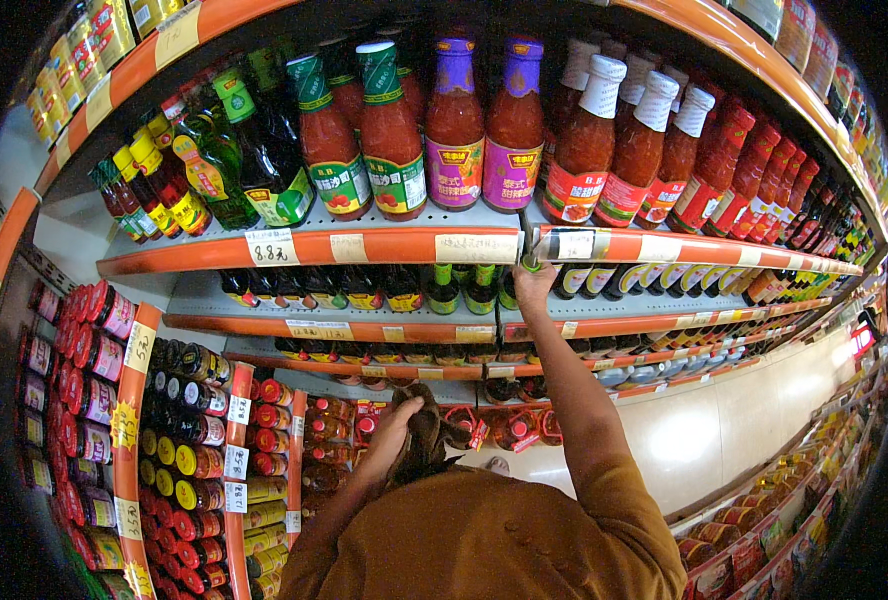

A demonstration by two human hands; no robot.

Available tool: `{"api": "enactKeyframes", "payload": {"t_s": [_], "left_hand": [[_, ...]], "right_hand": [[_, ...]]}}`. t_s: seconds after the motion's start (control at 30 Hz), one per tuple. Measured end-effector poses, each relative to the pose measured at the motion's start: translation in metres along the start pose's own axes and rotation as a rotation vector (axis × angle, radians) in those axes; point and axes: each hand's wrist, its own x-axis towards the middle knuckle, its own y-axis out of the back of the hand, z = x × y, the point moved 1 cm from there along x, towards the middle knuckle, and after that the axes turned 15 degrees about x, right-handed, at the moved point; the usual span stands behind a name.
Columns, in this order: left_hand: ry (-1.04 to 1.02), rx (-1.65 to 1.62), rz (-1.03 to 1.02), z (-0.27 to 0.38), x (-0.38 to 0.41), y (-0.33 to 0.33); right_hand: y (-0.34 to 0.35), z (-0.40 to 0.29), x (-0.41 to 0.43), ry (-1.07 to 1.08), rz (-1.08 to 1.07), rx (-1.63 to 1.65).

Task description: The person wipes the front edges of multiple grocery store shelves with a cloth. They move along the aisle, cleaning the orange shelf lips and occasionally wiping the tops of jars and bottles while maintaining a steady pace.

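My right hand (535, 285) reaches to the orange-edged front of the shelf and closes around the green-capped neck of a bottle (531, 262), whose body is mostly hidden. Low in front of my body, my left hand (399, 427) grips a bunched dark brown cloth (423, 427). Above my right hand, sauce bottles with purple caps (515, 135) and red sauce bottles with white caps (582, 150) stand upright. Green-capped bottles (442, 290) stand on the shelf below, left of my right hand.
Jars with red lids (102, 345) fill side shelves at left. An orange shelf edge (399, 247) with price tags runs across the front. Oil bottles (519, 429) stand at the bottom. A tiled aisle floor (684, 427) extends at right, beside another rack of packaged goods (736, 517).
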Motion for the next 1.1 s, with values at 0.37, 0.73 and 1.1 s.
{"api": "enactKeyframes", "payload": {"t_s": [0.37,0.73,1.1], "left_hand": [[0.000,-0.006,-0.037,0.009,-0.005,-0.003],[-0.109,0.091,-0.079,0.010,0.000,-0.013],[-0.526,0.178,-0.267,0.097,-0.018,-0.063]], "right_hand": [[0.014,0.051,0.015,0.166,0.025,-0.276],[0.029,-0.021,-0.066,0.393,0.020,-0.486],[0.019,-0.122,-0.168,-0.224,-0.479,0.292]]}}
